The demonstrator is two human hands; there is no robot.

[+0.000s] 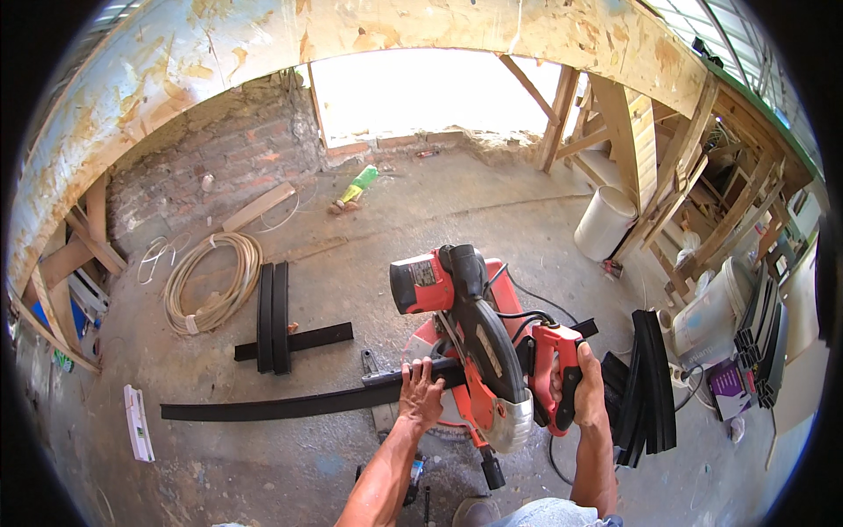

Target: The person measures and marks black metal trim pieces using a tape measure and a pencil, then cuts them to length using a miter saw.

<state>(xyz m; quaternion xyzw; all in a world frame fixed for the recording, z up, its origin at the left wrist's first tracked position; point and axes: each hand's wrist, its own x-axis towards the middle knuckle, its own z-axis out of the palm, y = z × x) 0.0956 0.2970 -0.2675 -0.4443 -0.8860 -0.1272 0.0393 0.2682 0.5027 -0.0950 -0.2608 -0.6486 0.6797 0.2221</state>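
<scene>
Saw (470,342) sits centre frame on the floor, long black strip (290,406) running left under it. Left hand (420,397), fingers curled over strip, should press w/ fingers off the blade path; right hand (587,393), fingers wrapped round handle, lowers slow.

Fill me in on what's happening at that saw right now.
A person is working at a red mitre saw set on the concrete floor. The left hand presses a long black strip down on the saw's bed, while the right hand grips the saw's handle. More black strips lie stacked to the right and in a small pile on the left, near a coil of pale hose.
</scene>
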